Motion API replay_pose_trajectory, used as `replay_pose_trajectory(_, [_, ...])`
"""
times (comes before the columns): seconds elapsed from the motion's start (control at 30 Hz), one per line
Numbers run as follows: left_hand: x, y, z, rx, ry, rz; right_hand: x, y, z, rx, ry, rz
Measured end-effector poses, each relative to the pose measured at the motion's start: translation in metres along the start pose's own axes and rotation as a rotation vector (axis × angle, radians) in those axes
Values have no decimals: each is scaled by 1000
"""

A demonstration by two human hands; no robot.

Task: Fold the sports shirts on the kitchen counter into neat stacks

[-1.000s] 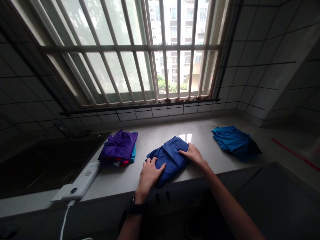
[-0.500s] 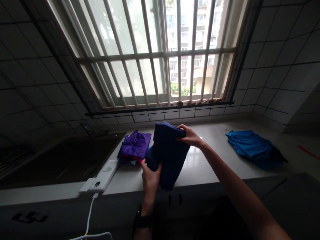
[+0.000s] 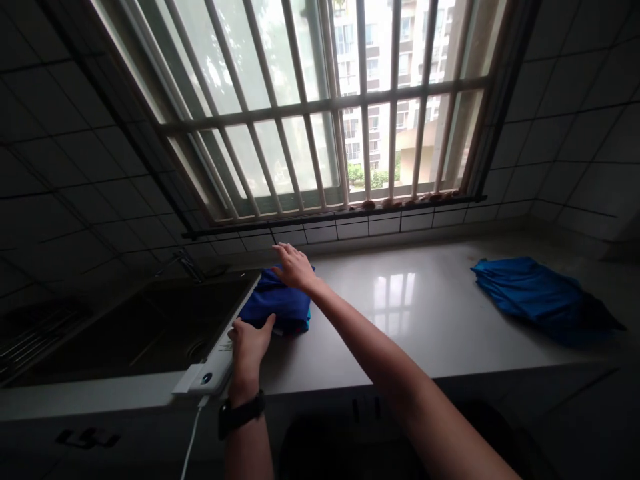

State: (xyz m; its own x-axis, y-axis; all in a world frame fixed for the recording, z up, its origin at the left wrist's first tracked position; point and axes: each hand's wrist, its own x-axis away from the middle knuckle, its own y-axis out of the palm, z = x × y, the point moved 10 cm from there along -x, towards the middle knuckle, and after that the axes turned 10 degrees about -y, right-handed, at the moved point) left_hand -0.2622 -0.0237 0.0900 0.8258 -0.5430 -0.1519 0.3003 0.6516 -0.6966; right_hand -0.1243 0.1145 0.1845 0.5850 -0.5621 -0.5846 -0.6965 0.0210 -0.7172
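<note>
Two bare hands, both open, at the left end of the pale glossy counter (image 3: 360, 350). Left hand (image 3: 251, 343): thumb spread from fingers, at the cloth's near-left corner. Right hand (image 3: 294, 265): fingers extended over its far edge; can't tell if touching. Change: folded dark-blue cloth (image 3: 280, 303), held up half a second ago, now lies beside the dark sink (image 3: 165, 333), purple piece hidden, teal cloth edge (image 3: 308, 321) showing. So it's down, stacked, ungripped. Bright-blue cloth pile (image 3: 535, 293) sits well apart, right.
</note>
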Motion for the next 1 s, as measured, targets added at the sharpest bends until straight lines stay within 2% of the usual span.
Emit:
replay_pose_trajectory(0.07, [7, -3, -3, -17, -61, -15, 22, 46, 10, -15, 84, -172])
replay_pose_trajectory(0.13, [9, -7, 11, -14, -31, -18, 42, 85, 14, -19, 114, -337])
replay_pose_trajectory(0.23, [-4, -8, 38, -104, 46, -23, 55, 107, 15, 13, 121, -406])
replay_pose_trajectory(0.37, [-36, 16, 55, -305, 71, -98, 55, 107, 14, 32, 120, -414])
replay_pose_trajectory(0.5, [-47, 57, 48, -465, 68, -225, 53, 107, 16, 25, 111, -422])
replay_pose_trajectory(0.57, [-47, 69, 42, -499, 66, -254, 54, 109, 17, 12, 103, -423])
replay_pose_trajectory(0.73, [-46, 74, 37, -496, 86, -276, 57, 105, 12, 30, 93, -348])
replay_pose_trajectory(0.87, [-43, 74, 32, -502, 54, -325, 65, 92, 1, 99, 87, -290])
replay_pose_trajectory(1.0, [-46, 80, 31, -489, 91, -347, 96, 64, -10, 132, -54, -306])
